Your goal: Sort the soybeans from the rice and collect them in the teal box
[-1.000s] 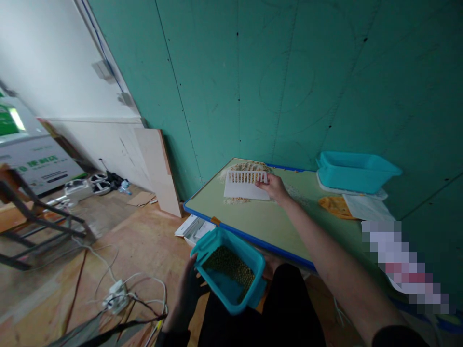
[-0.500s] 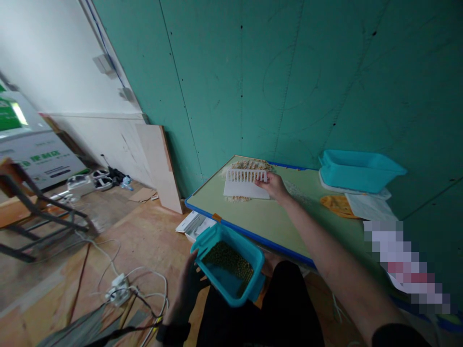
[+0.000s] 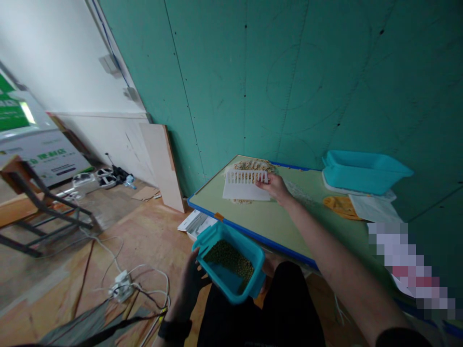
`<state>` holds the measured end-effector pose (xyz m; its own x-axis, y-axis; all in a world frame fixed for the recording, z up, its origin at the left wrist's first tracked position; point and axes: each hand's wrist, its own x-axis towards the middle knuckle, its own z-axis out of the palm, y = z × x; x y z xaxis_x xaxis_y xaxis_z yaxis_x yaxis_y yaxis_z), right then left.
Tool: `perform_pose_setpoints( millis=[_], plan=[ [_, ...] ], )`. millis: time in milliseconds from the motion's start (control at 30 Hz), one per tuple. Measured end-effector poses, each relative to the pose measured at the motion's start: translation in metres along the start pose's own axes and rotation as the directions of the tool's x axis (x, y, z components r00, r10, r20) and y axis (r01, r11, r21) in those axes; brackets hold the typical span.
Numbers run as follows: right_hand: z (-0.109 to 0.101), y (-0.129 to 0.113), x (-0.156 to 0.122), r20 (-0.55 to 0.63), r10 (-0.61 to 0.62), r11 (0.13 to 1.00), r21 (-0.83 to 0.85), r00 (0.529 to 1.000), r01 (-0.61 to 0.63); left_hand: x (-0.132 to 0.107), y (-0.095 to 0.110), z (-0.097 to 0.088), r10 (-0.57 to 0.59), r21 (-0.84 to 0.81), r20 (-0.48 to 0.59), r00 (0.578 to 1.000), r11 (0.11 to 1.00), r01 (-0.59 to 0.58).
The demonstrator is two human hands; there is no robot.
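Little is moving: left hand (image 3: 190,285) is still gripping the teal tub (image 3: 237,237) of green beans (image 3: 228,258) below the table (image 3: 267,221). Right hand (image 3: 277,187) is pinching the white slotted scoop (image 3: 246,187), which is lying left-right with its slots pointing far toward the grain pile (image 3: 253,165).

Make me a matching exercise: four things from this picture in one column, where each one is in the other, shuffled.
Things
1. white slotted scoop
2. teal box of green beans
3. teal tub
4. wooden board

Places
a. upright on the floor, left of the table
b. in the left hand, lower than the tabletop
c. in the right hand, at the grain pile
d. on the table's back right part

Pairs: 1-c, 2-b, 3-d, 4-a
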<state>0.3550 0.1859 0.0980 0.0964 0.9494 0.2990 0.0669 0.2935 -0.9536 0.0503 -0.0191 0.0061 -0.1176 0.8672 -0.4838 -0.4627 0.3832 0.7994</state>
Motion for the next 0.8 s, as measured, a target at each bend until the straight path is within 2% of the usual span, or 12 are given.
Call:
perform_pose_setpoints(
  millis=[233,367,600,800],
  plan=[
    [0.001,0.004,0.000,-0.017,-0.011,1.000,0.000,1.000,0.011,0.001,-0.006,-0.005,0.051,-0.015,0.021,0.998,0.999,-0.050],
    [0.003,0.002,-0.002,0.029,-0.013,1.000,-0.014,1.000,0.014,0.003,-0.002,-0.007,-0.013,-0.009,0.066,0.998,1.000,0.014],
    [0.004,-0.003,-0.006,0.076,0.037,0.999,-0.006,0.996,-0.037,0.000,0.000,0.000,-0.013,-0.022,-0.009,1.000,1.000,0.013],
    [0.008,-0.006,-0.009,0.100,0.064,0.998,0.008,0.993,-0.065,0.003,-0.006,-0.005,0.017,-0.023,0.016,1.000,1.000,-0.017]
  ],
)
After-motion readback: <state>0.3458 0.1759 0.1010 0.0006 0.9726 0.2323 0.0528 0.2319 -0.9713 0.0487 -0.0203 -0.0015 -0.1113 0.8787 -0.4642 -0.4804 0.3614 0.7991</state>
